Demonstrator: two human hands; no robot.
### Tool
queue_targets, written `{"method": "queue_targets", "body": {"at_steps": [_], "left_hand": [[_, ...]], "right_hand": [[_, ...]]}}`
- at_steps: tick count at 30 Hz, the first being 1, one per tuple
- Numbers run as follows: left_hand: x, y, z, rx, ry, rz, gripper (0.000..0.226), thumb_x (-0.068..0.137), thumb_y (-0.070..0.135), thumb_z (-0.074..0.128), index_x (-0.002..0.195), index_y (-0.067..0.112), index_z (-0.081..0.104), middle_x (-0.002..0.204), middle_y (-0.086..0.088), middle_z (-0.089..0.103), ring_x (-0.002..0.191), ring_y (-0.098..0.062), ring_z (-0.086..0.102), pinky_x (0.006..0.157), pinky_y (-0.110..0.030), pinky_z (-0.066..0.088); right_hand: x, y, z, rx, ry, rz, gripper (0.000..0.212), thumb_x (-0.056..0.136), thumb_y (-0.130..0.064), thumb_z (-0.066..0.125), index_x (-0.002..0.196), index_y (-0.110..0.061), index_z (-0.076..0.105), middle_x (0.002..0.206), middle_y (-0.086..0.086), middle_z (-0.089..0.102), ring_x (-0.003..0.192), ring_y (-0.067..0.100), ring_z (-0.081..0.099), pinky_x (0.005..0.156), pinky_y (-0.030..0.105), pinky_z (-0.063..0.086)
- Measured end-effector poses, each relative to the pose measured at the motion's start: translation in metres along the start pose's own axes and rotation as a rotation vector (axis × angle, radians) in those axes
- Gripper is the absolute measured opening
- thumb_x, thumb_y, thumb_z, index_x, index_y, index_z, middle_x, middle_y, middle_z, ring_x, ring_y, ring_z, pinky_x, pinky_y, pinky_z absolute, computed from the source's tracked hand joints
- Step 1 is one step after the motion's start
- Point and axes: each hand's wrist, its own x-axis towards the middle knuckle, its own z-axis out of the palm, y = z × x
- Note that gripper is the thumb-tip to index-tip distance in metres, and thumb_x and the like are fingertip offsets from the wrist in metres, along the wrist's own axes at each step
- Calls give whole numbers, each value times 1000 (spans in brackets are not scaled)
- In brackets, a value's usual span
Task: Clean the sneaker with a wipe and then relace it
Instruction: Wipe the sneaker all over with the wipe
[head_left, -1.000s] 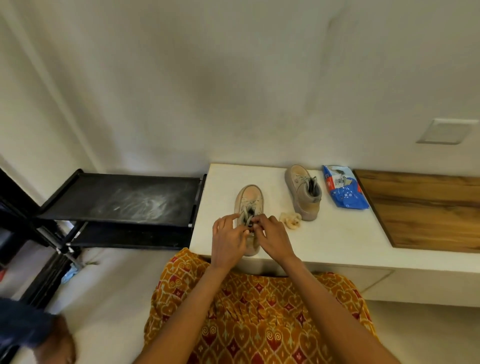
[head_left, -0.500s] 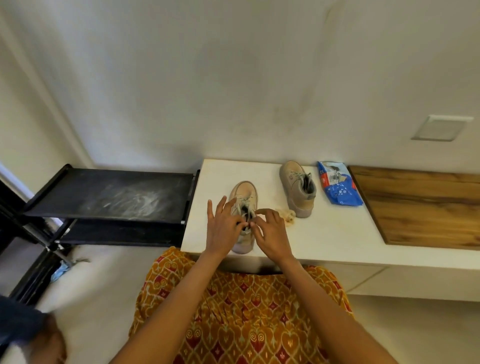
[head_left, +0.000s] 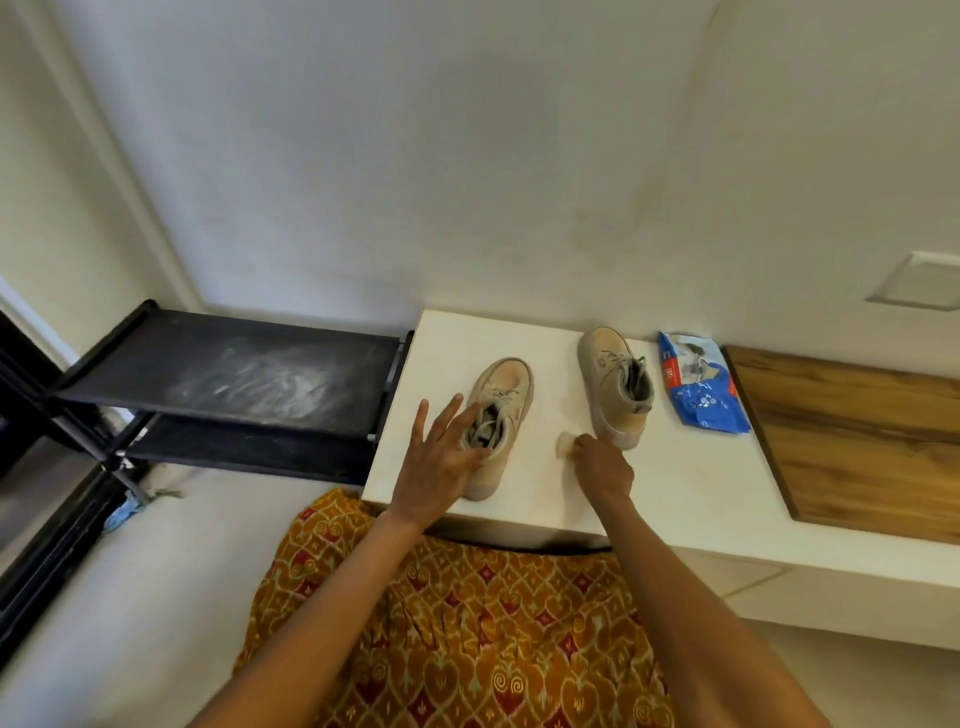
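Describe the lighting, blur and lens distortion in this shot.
Head view: soft, even light, no harsh glare; faint shadows beside the left sneaker; wide-angle bending at the wall edges and black shelf; left hand slightly soft, right hand and wipe indistinct.

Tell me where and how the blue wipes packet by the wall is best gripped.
Probably pinch the blue wipes packet at its crumpled near end from above: it lies flat on the white counter, and the sneaker crowds its left side.

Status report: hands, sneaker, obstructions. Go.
Left hand open, fingers spread over near sneaker. Right hand closed on crumpled wipe on counter. Nothing blocking.
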Motion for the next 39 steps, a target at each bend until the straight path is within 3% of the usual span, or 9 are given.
{"method": "queue_targets", "body": {"at_steps": [4,6,9,15,21,29,32,36,39], "left_hand": [[3,-19,-10,-43,50,-101,34,74,19,69,108,23,65,122,-13,60,117,-30,50,102,-51,39],[3,-23,-12,-90,33,-159,24,72,12,77,95,11,70,102,-12,63,95,-25,57,77,-38,56],[2,-21,-8,-128,-49,-225,19,73,7,78,89,5,69,89,-7,61,75,-20,60,50,-29,55],[0,-1,2,-159,-20,-363,20,79,17,72,97,7,70,88,-6,60,79,-21,57,49,-26,53],[7,-10,2,-232,-21,-389,12,77,12,74,87,6,71,82,-6,62,74,-20,57,51,-28,54],[3,-3,5,-205,-52,-347,25,75,23,75,95,10,69,90,-6,61,81,-18,54,51,-17,47],[14,3,1,-244,-74,-436,21,78,23,73,95,10,71,92,-5,60,82,-16,48,52,-20,44],[21,-2,-6,-449,-4,-603,11,83,17,68,91,11,74,79,4,51,79,-14,46,62,-22,42],[14,-17,-10,-558,38,-712,10,82,9,68,90,11,74,72,9,47,71,-12,50,62,-21,44]], "right_hand": [[2,-1,7,116,67,-24,24,92,-20,47,107,-15,65,109,8,63,99,28,61,74,30,43],[-4,-12,8,268,138,-119,21,91,-19,53,106,-13,65,104,8,66,95,27,62,70,30,42],[-18,-44,8,530,334,-266,17,91,-18,54,102,-11,65,93,9,68,85,26,62,64,26,36],[-39,-108,15,755,375,-303,19,89,-6,53,98,-10,69,98,6,66,86,15,58,70,16,36],[-52,-95,38,965,318,-153,11,87,-12,56,94,-17,64,96,-4,59,88,11,58,75,26,50],[-66,-110,47,911,381,-229,10,88,-7,61,90,-16,63,92,-4,62,83,7,58,70,9,45],[-66,-104,47,891,376,-211,12,89,-6,57,92,-17,60,88,-4,64,78,11,59,65,9,40],[-57,-108,30,787,374,-136,25,90,-17,59,114,-14,64,105,7,65,92,21,59,69,13,37],[-68,-119,22,542,482,-334,17,86,-23,63,100,-18,71,97,4,69,91,20,58,75,20,36]]}}
